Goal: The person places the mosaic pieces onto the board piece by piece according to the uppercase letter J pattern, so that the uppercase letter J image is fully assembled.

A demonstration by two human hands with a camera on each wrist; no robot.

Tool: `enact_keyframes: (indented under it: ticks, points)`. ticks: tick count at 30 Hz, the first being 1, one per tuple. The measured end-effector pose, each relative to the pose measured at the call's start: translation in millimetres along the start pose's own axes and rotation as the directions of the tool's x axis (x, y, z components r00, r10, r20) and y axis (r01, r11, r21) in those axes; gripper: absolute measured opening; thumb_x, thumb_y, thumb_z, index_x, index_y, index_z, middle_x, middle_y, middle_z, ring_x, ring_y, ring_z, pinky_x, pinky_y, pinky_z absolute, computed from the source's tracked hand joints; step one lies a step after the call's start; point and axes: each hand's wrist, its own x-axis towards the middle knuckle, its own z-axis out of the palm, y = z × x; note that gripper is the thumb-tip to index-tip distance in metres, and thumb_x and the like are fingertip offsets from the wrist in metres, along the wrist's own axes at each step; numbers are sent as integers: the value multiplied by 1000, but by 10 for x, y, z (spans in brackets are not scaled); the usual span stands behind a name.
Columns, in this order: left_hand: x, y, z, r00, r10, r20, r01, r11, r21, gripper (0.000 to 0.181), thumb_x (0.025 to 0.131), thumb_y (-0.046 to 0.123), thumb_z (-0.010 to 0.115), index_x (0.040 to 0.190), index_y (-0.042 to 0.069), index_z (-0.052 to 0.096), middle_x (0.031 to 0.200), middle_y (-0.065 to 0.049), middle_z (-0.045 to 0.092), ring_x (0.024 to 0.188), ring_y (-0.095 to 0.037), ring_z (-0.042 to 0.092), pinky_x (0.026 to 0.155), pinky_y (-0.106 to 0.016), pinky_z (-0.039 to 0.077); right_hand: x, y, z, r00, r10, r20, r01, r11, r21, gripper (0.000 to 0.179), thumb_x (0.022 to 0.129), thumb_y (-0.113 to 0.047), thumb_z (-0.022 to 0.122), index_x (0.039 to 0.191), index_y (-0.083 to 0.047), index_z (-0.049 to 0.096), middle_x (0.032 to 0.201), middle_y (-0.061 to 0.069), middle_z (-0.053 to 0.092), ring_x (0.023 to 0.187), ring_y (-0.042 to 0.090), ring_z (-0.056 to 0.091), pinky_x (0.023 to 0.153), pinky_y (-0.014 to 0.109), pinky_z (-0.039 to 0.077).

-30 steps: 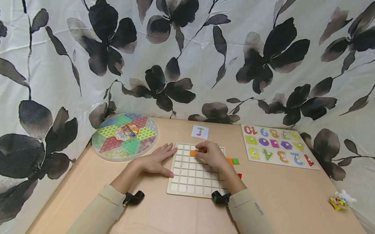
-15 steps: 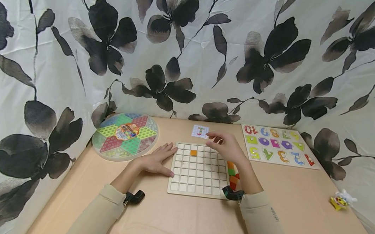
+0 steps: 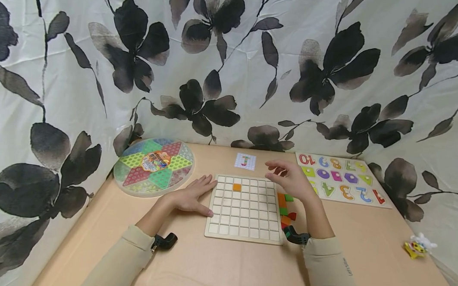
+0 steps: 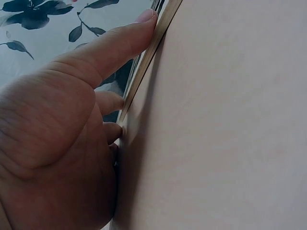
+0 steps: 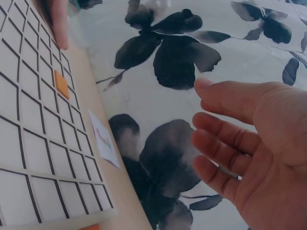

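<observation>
the right hand, fingers loosely bent and empty, now sits farther toward three o'clock, the grid board's sides running twelve-to-six on the tan table before floral cloth, orange tile toward eleven, left hand spread at nine, loose blocks along three, tabletop stretching toward six.

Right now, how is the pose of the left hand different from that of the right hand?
The left hand has its fingers extended, while the right hand has its fingers bent. The left hand touches the left edge of the grid board, while the right hand is raised, apart from it. Neither hand grips anything visible, and both come out of beige sleeves.
</observation>
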Motion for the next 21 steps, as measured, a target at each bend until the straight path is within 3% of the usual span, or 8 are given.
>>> enact_keyframes:
  ticks: [8, 15, 21]
  points:
    - [4, 7, -2, 1000, -5, 0, 5, 1000, 5, 114, 85, 57, 79, 168, 12, 16, 175, -18, -3, 162, -38, -8, 132, -55, -1, -33, 189, -116, 999, 21, 47, -18, 998, -52, 33, 97, -16, 75, 129, -10, 72, 118, 11, 72, 96, 23, 62, 87, 36, 54]
    - [1, 7, -5, 1000, -6, 0, 6, 1000, 1, 114, 85, 57, 79, 168, 12, 16, 175, -18, -3, 162, -38, -8, 132, -56, -1, -77, 397, -168, 993, 92, 78, -86, 993, -75, 31, 96, -13, 75, 126, -9, 74, 122, 19, 71, 98, 26, 62, 86, 37, 53]
    - [4, -5, 3, 1000, -3, -3, 3, 1000, 9, 113, 85, 57, 79, 168, 11, 17, 175, -18, -3, 162, -39, -8, 131, -56, -1, -110, 522, -189, 982, 156, 110, -146, 985, -96, 33, 97, -13, 73, 129, -4, 72, 120, 17, 71, 100, 28, 59, 84, 35, 52]
